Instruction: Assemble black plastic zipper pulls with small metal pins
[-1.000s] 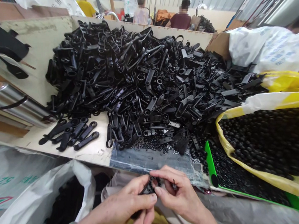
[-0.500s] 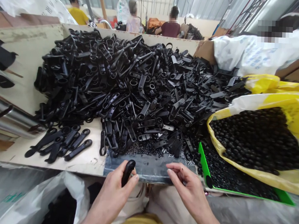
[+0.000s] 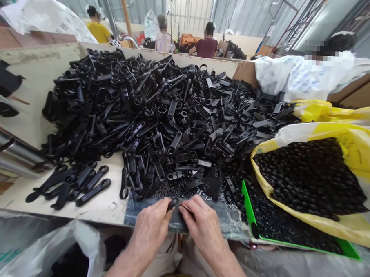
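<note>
At the far left is a shiny metal cylinder (image 3: 15,153), then a loose group of black ring-ended handles (image 3: 93,191) on the pale desk (image 3: 110,213). An open white sack (image 3: 96,249) sits below its edge. Behind, a heap of black parts (image 3: 127,111) spreads rightward. The left hand (image 3: 153,219) pinches a rounded black piece (image 3: 172,203) over a dark mat (image 3: 132,213); just beside it, the right hand (image 3: 202,221) pinches a thin item (image 3: 187,208), too small to identify. Further right come a green tray (image 3: 249,206) and a yellow-and-white sack (image 3: 360,158) of black beads (image 3: 312,172)
</note>
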The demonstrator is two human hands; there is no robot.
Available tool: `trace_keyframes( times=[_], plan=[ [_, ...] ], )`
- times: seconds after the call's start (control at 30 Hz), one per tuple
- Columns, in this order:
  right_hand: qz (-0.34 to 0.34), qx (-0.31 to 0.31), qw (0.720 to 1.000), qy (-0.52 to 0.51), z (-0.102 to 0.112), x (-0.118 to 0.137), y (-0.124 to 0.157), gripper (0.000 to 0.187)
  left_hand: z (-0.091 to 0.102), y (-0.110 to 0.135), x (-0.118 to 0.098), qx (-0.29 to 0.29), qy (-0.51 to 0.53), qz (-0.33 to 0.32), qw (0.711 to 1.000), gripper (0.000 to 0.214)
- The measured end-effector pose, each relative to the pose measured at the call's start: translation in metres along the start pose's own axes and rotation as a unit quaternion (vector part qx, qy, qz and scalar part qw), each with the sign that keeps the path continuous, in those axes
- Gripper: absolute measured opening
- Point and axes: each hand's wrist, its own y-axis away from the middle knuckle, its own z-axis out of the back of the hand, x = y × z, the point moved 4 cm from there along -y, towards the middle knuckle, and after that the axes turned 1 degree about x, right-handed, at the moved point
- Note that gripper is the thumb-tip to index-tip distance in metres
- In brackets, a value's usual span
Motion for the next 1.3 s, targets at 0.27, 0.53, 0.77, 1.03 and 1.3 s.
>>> trace_keyframes(
  times=[0.27, 0.53, 0.77, 1.03, 1.3],
  plan=[
    [0.002, -0.050, 0.999, -0.014, -0.003, 0.007, 0.004, 0.026, 0.013, 0.014, 0.014, -0.015, 0.292, 0.190, 0.937, 0.041],
    [-0.086, -0.095, 0.932, -0.340, 0.017, 0.006, 0.006, 0.016, -0.004, 0.021, -0.028, 0.074, 0.508, 0.290, 0.808, 0.056],
    [-0.090, -0.086, 0.913, -0.389, 0.014, 0.005, 0.011, 0.013, -0.001, 0.024, -0.035, 0.078, 0.539, 0.308, 0.780, 0.062],
    [-0.087, -0.084, 0.921, -0.370, 0.014, 0.001, 0.017, 0.015, -0.005, 0.027, -0.033, 0.069, 0.531, 0.316, 0.783, 0.060],
    [-0.081, -0.089, 0.927, -0.357, 0.014, 0.001, 0.021, 0.018, -0.008, 0.027, -0.032, 0.099, 0.525, 0.293, 0.793, 0.053]
  ],
)
